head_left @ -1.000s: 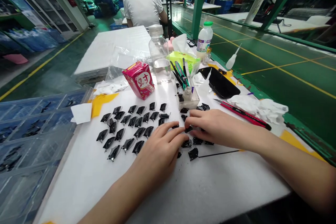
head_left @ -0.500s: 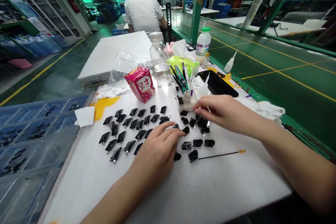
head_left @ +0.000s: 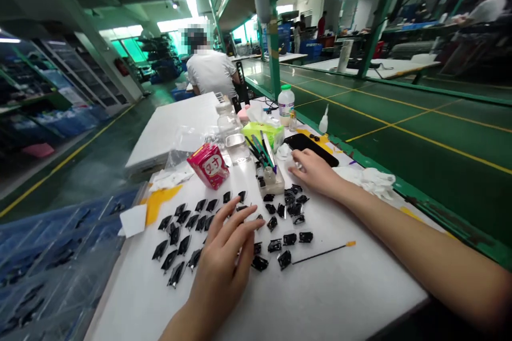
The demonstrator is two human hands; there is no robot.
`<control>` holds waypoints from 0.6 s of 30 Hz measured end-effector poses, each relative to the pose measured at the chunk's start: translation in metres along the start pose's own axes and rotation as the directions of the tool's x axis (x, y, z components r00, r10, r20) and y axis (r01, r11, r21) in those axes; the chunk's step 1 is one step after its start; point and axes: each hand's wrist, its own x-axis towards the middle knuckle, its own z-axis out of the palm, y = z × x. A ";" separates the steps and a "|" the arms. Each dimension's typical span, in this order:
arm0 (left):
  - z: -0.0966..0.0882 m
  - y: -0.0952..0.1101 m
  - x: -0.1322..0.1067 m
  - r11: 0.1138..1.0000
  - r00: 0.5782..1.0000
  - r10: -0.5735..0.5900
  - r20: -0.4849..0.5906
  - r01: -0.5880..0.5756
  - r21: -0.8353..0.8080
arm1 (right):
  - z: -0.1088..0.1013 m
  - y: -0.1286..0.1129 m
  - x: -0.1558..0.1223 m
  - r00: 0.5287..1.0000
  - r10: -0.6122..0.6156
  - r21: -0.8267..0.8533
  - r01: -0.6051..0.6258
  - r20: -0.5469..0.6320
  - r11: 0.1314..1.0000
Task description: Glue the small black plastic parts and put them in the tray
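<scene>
In the head view, your left hand (head_left: 224,258) is palm down over the black parts (head_left: 160,249), fingers spread and nothing seen in its grasp; whether its fingertips touch the pieces below you cannot tell. Your right hand (head_left: 314,170) is half curled just right of the tray (head_left: 277,187), thumb and fingers close together; something pale may sit between them, but the view is too small to be sure.

The black parts lie in two groups on the tabletop (head_left: 320,298), one towards its left edge and one between your hands and nearer the middle. A thin rod (head_left: 320,254) with an orange end lies towards the near right corner. Tweezers (head_left: 264,152) stand in the tray. Left of it is the red box (head_left: 208,166), tilted, with the jar (head_left: 237,149) behind. Along the right edge lie the black phone-like slab (head_left: 310,148) and white cloth (head_left: 372,182).
</scene>
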 end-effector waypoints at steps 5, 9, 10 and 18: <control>-0.011 0.012 0.003 0.988 0.993 0.120 0.010 -0.120 0.098 | -0.045 -0.005 0.000 0.995 0.083 0.063 -0.079 -0.063 0.995; -0.011 0.027 0.011 0.993 0.992 0.092 0.082 -0.098 0.068 | -0.109 0.017 -0.014 0.951 0.231 0.129 -0.208 -0.207 0.970; -0.010 0.029 0.016 0.994 0.993 0.083 0.086 -0.089 0.065 | -0.121 0.025 -0.019 0.929 0.277 0.144 -0.248 -0.245 0.958; 0.046 0.060 0.114 0.968 0.938 0.157 0.309 -0.083 -0.238 | -0.159 0.077 -0.049 0.827 0.508 0.462 -0.363 -0.241 0.809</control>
